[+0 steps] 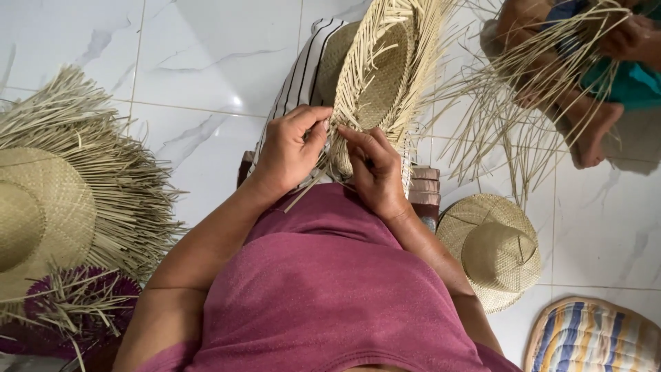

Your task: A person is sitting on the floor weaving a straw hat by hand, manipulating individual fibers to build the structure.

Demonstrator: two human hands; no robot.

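Observation:
A half-woven straw hat (377,76) with long loose strands at its brim stands on edge in front of me, resting on a striped cloth (303,69) over my lap. My left hand (289,148) pinches strands at the brim's near edge. Close beside it, my right hand (375,169) grips the same edge from the right, fingers curled over the weave. A loose strand (303,193) hangs down between the hands.
A big unfinished straw hat (48,207) with a spiky fringe lies at left, above purple woven pieces (76,303). A finished hat (492,251) sits at right, with a striped cushion (592,337) below it. Another person's foot (592,131) and straw strands are at top right.

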